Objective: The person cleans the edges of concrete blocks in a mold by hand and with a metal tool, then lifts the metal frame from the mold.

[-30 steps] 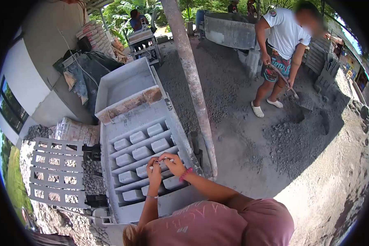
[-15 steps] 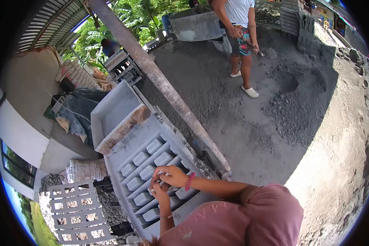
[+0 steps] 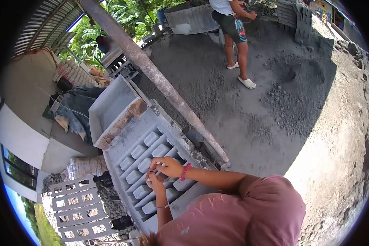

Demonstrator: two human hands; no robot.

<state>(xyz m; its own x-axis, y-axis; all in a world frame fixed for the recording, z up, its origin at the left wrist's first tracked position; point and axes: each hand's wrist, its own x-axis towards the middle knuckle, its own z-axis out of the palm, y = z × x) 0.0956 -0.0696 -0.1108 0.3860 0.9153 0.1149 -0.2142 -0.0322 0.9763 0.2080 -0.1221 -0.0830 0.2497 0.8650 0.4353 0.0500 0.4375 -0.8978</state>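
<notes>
block mould [image 3: 124,142]: pale grey | shirt [image 3: 233,217]: dusty pink, pale lettering | bracelet [image 3: 185,171]: pink | pole [image 3: 157,83]: grey, rust-mottled | shoes [image 3: 247,83]: white

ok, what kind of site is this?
Likely a small concrete-block yard: there's a block mold with rows of raised cores, a heap of grey aggregate, and stacked grey blocks in the background.

Co-worker [image 3: 235,28]: head clipped by the top edge! | Mould tray [image 3: 131,135]: partly behind right hand [image 3: 168,167] | Far person [image 3: 102,45]: blurred
</notes>
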